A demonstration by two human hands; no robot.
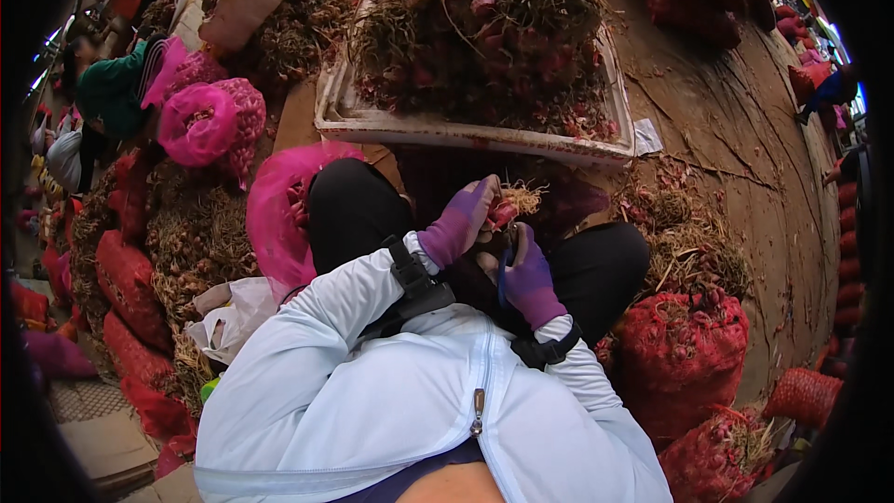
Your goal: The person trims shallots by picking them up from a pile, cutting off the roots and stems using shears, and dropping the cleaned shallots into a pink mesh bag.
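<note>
My left hand (460, 221), in a purple and grey glove, is closed around a small bunch of shallots (503, 213) with pale, stringy roots. Close beside it, my right hand (531, 281) wears a matching glove and grips a cutting tool with a blue handle (504, 272); its blade cannot be made out. Both hands are between my knees, just in front of my body. Beyond them stands a white foam tray (466, 135) heaped with shallots (484, 47) and their dry stalks.
A pink mesh bag (279, 214) lies by my left knee, near a white plastic bag (235, 319). Right of me are a full red mesh sack (684, 354) and a pile of dry trimmings (694, 237). Another person (114, 93) in green is at the far left.
</note>
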